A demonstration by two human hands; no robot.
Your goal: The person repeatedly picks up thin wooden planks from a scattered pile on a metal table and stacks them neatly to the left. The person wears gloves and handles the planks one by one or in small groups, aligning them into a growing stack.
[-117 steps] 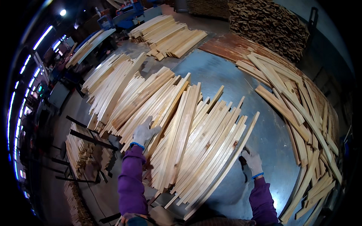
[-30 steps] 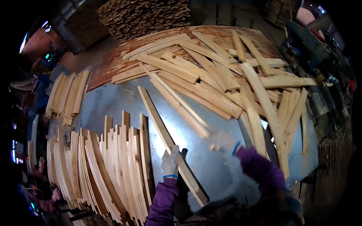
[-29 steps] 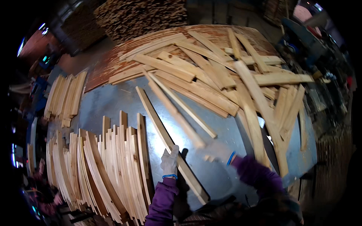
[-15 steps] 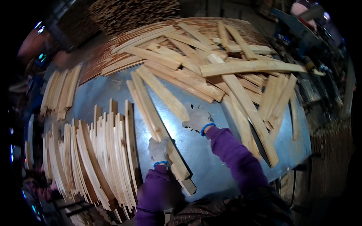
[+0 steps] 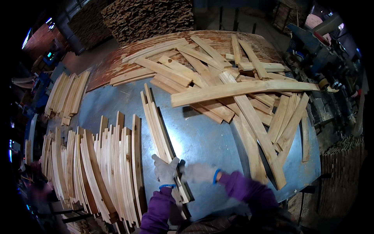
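My left hand (image 5: 165,171), in a pale work glove with a blue band at the wrist, grips a few narrow wooden boards (image 5: 152,124) standing on edge close together. Its thumb lies to their left and its fingers reach over them. Just to the right, my right hand (image 5: 198,173), also gloved, is close beside these boards. Motion blurs its fingers, so their hold cannot be made out. The boards rest on a blue-grey metal table (image 5: 210,148) and point away from me. Left of them stands a row of similar boards (image 5: 99,156) on edge.
A loose heap of boards (image 5: 249,121) covers the table's far right. Across it a long board (image 5: 218,91) reaches toward machinery (image 5: 325,97) at right. A smaller bundle of boards (image 5: 68,95) sits at far left. Stacked timber (image 5: 148,19) stands behind the table.
The loose board at my right hand now seems to stand against those under my left hand. My right hand has moved nearer me. The long board across the heap has slid left.
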